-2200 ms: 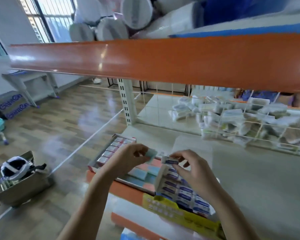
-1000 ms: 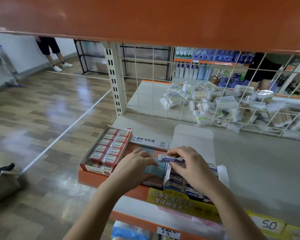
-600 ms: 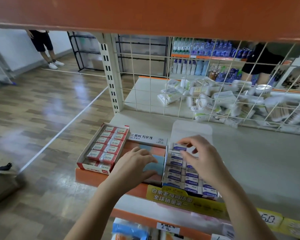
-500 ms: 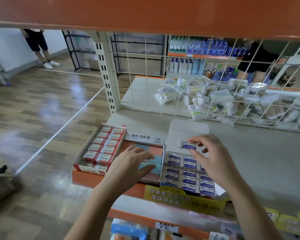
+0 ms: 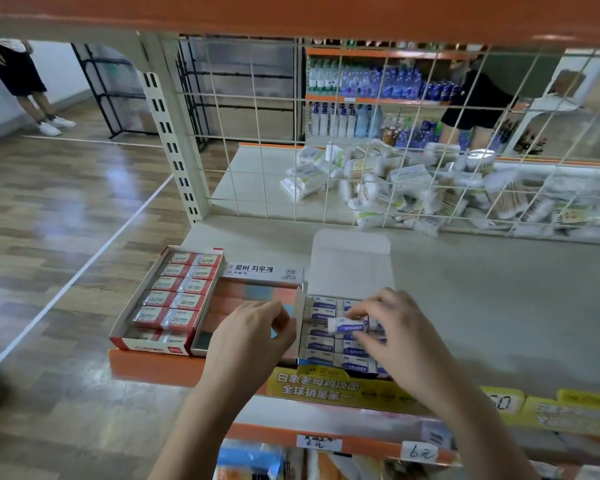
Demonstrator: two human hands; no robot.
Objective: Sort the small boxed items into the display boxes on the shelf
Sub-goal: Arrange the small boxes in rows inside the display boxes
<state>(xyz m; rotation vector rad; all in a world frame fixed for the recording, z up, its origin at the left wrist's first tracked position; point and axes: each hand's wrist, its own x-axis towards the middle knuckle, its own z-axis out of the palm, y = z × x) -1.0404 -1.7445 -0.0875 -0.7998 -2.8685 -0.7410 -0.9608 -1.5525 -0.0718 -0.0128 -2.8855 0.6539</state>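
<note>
Three display boxes stand side by side at the shelf's front edge. The left red box (image 5: pixel 137 342) holds red-and-white erasers. The middle box (image 5: pixel 264 271) holds pink and blue pastel erasers. The right white box (image 5: pixel 350 261), flap up, holds rows of blue-and-white erasers. My right hand (image 5: pixel 392 330) pinches one blue-and-white eraser (image 5: pixel 349 325) just above those rows. My left hand (image 5: pixel 253 336) rests over the middle box with fingers curled at the white box's left wall; whether it holds anything is hidden.
An orange shelf beam (image 5: pixel 291 15) hangs low overhead. A wire grid (image 5: pixel 361 133) backs the grey shelf (image 5: pixel 499 306), with piled cotton-swab packs (image 5: pixel 413 181) behind it. Two people stand in the background. Price tags (image 5: pixel 420 452) line the lower shelf edge.
My right hand brought the blue-and-white eraser from the back of the white box toward me, down over the middle rows. My left hand stayed on the middle box.
</note>
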